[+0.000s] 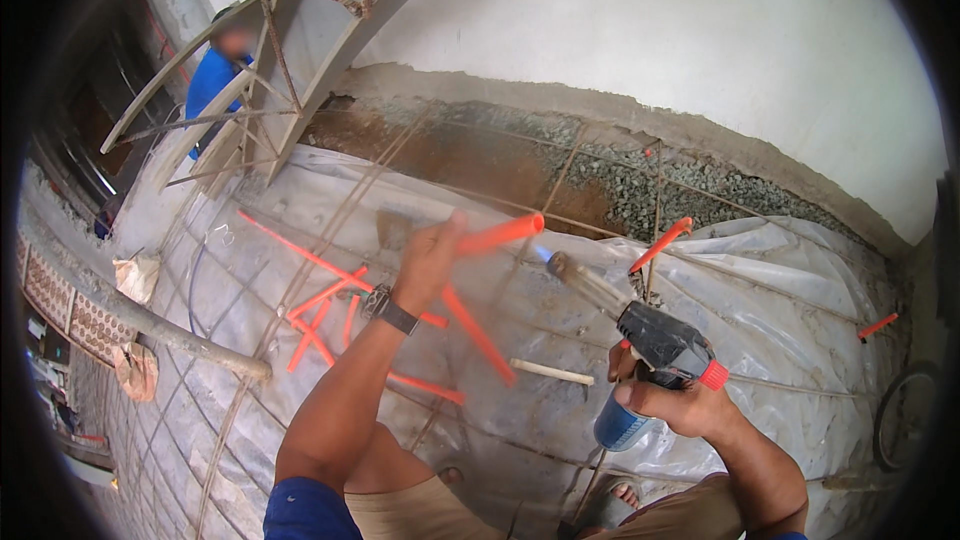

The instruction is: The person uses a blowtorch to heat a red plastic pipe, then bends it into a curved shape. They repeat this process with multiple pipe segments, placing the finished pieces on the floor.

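Observation:
My left hand [428, 265], wearing a wristwatch [392, 310], is closed round an orange plastic pipe [502, 234] whose open end points right. A second, blurred orange length [480, 336] slants down from beneath that hand; whether it joins the held pipe I cannot tell. In my right hand [682, 406] is a gas blowtorch [665, 338] with a black body, red knob and blue canister [622, 424]. A small blue flame [543, 253] burns at its metal nozzle [590, 286], close to the pipe's open end but apparently just apart from it.
Plastic sheeting [770, 290] under a rebar grid covers the ground. Several orange pipe pieces [318, 335] and a pale stick [552, 372] lie on it. Upright orange stubs [662, 244] stand right. A person in blue [212, 85] is behind the steel frame [330, 60] at left.

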Demonstrator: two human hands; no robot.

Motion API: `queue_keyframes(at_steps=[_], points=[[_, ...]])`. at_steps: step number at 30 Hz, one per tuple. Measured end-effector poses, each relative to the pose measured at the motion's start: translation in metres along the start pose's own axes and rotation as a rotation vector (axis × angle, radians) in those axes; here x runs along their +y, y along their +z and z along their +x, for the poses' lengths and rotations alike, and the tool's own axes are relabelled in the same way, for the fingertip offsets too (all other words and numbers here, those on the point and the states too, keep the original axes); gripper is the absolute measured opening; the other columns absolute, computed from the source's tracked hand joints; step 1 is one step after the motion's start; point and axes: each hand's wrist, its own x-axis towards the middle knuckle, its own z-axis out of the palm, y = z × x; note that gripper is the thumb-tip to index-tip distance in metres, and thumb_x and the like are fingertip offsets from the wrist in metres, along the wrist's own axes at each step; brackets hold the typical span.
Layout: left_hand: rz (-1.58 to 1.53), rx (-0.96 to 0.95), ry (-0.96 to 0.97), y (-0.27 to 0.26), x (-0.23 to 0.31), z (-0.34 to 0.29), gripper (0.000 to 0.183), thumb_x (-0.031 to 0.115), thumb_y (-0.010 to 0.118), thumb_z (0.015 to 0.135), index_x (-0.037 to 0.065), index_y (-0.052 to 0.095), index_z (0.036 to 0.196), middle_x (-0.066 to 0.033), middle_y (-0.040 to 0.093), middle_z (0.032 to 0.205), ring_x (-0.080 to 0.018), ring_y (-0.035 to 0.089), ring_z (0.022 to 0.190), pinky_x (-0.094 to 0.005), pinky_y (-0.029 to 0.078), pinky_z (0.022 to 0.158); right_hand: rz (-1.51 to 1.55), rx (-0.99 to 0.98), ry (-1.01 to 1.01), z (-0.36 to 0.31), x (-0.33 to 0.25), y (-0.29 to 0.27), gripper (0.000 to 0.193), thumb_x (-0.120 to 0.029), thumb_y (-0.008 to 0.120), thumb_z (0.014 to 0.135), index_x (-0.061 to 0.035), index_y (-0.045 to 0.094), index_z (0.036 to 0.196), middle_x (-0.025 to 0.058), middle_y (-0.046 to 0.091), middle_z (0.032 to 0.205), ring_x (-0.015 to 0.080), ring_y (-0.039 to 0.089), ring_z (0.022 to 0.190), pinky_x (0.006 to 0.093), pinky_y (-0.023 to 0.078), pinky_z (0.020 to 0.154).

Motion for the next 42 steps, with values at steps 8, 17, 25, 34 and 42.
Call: queue_keyframes(at_steps=[8,17,25,34,42], points=[[-0.260,-0.301,-0.253,0.018,0.007,-0.007,0.055,0.054,0.049,0.119,0.003,0.069,0.110,0.0011,0.054,0.075,-0.0120,0.053,0.068,-0.0320,0.046,0.067,0.471,0.240,0.359,0.009,0.007,-0.001,0.016,-0.016,0.077,0.087,-0.0032,0.070,0.095,0.0143,0.072,0.100,0.0277,0.071,0.099,0.0421,0.055,0.089],[-0.438,-0.572,-0.203,0.034,0.027,-0.020,0.040,0.040,0.057,0.118,0.005,0.059,0.138,-0.0063,0.069,0.101,-0.0147,0.064,0.079,-0.0349,0.056,0.078,0.530,0.257,0.282,0.012,0.001,-0.004,0.021,-0.019,0.080,0.086,-0.0033,0.070,0.095,0.0150,0.072,0.099,0.0290,0.071,0.094,0.0434,0.056,0.085],[-0.418,-0.564,-0.077,0.057,0.030,-0.030,0.034,0.013,0.068,0.111,0.006,0.057,0.143,-0.0042,0.072,0.111,-0.0145,0.072,0.097,-0.0342,0.060,0.087,0.394,0.300,0.298,0.005,0.003,-0.006,0.018,-0.013,0.078,0.090,-0.0019,0.072,0.101,0.0120,0.073,0.103,0.0239,0.071,0.096,0.0408,0.056,0.088],[-0.105,-0.234,0.161,0.080,0.013,-0.033,0.035,0.001,0.078,0.101,0.004,0.058,0.130,-0.0016,0.072,0.104,-0.0073,0.067,0.092,-0.0279,0.056,0.081,0.341,0.381,0.333,0.008,0.009,0.004,0.019,-0.015,0.080,0.091,-0.0020,0.073,0.104,0.0097,0.074,0.100,0.0217,0.070,0.100,0.0398,0.055,0.092],[0.027,-0.074,0.213,0.090,0.014,-0.033,0.031,0.004,0.081,0.099,0.003,0.059,0.121,-0.0033,0.073,0.103,-0.0097,0.069,0.093,-0.0297,0.058,0.084,0.302,0.279,0.247,0.011,0.010,0.007,0.016,-0.018,0.078,0.092,-0.0045,0.072,0.100,0.0087,0.073,0.103,0.0204,0.068,0.100,0.0379,0.054,0.091]])
